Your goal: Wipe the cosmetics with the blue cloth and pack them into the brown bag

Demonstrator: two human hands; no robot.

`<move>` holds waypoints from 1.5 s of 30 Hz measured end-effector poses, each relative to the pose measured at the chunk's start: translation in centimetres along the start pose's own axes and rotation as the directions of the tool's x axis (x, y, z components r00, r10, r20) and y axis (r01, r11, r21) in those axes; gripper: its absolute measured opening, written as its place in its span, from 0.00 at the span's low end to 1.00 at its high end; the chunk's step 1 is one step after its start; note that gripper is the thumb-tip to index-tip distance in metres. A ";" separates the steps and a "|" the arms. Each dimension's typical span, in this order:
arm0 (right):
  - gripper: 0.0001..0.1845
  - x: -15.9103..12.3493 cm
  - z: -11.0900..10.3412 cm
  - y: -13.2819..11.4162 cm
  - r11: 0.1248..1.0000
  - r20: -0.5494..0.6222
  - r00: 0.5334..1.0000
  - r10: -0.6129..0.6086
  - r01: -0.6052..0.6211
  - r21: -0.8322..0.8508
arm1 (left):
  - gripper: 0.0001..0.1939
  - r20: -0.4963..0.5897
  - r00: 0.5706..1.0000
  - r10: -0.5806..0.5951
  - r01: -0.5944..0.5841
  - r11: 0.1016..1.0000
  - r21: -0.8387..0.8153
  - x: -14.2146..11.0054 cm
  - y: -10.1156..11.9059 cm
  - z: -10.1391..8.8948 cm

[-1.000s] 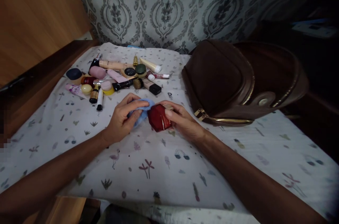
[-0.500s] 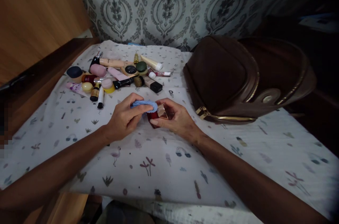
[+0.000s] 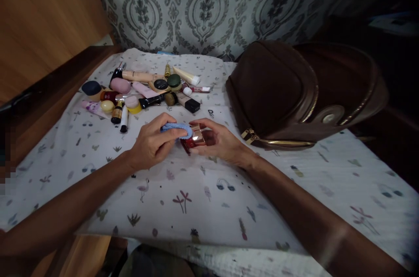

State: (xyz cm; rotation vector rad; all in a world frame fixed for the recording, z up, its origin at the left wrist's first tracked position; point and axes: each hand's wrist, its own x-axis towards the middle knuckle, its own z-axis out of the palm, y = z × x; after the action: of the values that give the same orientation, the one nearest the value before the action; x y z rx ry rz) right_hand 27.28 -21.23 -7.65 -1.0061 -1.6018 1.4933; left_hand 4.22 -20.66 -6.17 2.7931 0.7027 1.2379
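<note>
My left hand (image 3: 155,141) pinches a folded blue cloth (image 3: 176,128) between thumb and fingers. The cloth presses against a dark red cosmetic jar (image 3: 187,143) with a shiny rose-gold lid (image 3: 198,135). Around the lid end of the jar, the fingers and thumb of my right hand (image 3: 219,141) are closed. Both hands meet above the middle of the patterned tablecloth (image 3: 193,181). The cloth covers part of the jar's left side.
Several cosmetics lie in a cluster at the back left, among them a green-lidded jar (image 3: 174,81), a pink sponge (image 3: 121,85) and a cream tube (image 3: 186,75). A brown leather bag (image 3: 271,89) with gold zips rests at the right.
My right hand has turned the jar a little, so more of its rose-gold lid shows. The blue cloth has shifted slightly left and stays against the jar.
</note>
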 end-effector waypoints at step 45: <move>0.25 0.0 1.4 0.6 0.756 -0.204 0.937 -0.284 0.087 -0.649 | 0.14 0.151 0.856 -0.494 0.515 0.835 -0.192 -1.3 -2.4 1.7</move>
State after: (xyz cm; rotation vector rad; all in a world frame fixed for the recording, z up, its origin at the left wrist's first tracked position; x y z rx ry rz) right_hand 26.12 -21.84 -8.38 -1.3035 -1.9556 0.6083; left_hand 3.72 -18.74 -8.70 2.2464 1.1195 0.9961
